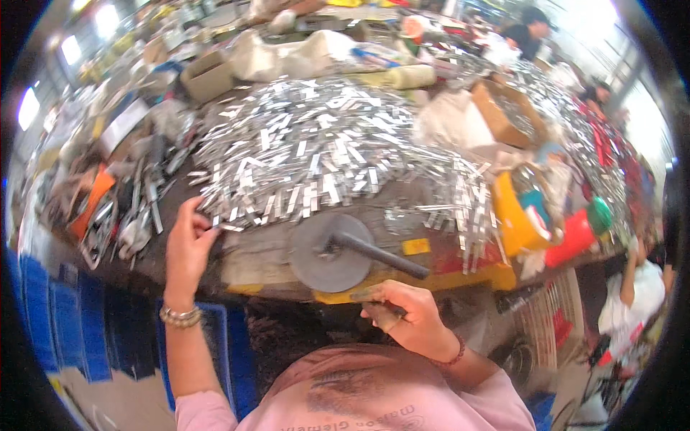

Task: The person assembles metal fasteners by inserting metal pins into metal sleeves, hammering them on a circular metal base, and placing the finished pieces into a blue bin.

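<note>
My left hand [188,248] is at the left end of a large heap of shiny flat metal strips [316,144]. Its thumb and fingertips come together at the end of one strip [231,228], which appears pinched between them. Close to the table's front edge, my right hand [411,314] has its fingers closed round a small dull greenish-brown piece [384,316]; its kind cannot be made out. Between the hands lies a round grey disc [309,269]. A dark bar with a thicker end [381,256] rests across it and points toward my right hand.
Long tools and scraps [136,208] crowd the table's left side. To the right stand a cut-open yellow container [517,215], a red cylinder with a green end [571,241] and a cardboard box [507,115]. Blue crates [61,316] are below left. Other people sit at the far right.
</note>
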The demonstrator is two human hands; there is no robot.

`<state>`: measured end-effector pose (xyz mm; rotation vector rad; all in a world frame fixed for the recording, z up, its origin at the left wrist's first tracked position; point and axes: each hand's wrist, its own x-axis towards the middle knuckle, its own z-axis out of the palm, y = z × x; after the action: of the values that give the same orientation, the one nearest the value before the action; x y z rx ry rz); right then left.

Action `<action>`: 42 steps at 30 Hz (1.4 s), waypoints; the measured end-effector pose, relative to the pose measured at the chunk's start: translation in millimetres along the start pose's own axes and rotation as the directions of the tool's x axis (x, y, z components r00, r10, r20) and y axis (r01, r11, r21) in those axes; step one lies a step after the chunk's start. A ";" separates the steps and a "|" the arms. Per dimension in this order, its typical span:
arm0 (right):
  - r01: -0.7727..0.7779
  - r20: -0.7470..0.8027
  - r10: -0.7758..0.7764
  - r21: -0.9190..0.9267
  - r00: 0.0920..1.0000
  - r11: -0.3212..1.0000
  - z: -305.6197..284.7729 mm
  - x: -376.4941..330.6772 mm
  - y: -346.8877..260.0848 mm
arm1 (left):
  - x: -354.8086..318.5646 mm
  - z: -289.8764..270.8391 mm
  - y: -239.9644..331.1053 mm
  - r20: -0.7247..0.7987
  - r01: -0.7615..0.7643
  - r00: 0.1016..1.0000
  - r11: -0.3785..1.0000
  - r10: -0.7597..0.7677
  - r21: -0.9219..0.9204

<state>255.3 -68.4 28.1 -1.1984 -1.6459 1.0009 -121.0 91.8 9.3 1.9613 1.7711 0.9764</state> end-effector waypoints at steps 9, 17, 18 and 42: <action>-0.019 -0.269 -0.291 -0.762 0.918 0.647 -79.1 36.0 8.8 | -7.1 -29.3 -10.9 -0.047 0.238 0.965 0.938 -0.257 -0.253; -0.163 -0.177 -0.206 -0.983 0.962 0.081 -127.3 58.3 82.1 | -40.1 14.1 57.6 0.288 0.121 0.956 0.828 0.051 -0.548; -0.171 -0.191 -0.216 -0.979 0.957 0.109 -120.9 58.0 76.5 | -46.0 20.4 64.9 0.320 0.128 0.944 0.797 0.086 -0.591; 0.314 0.179 -0.270 -0.716 0.946 0.624 -19.0 35.8 -16.4 | -80.7 72.8 109.1 0.054 -0.447 0.887 0.882 0.459 -0.150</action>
<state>261.7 -35.2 55.7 -1.3277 -2.3103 0.1099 9.1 9.4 6.1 2.3422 1.1799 1.0927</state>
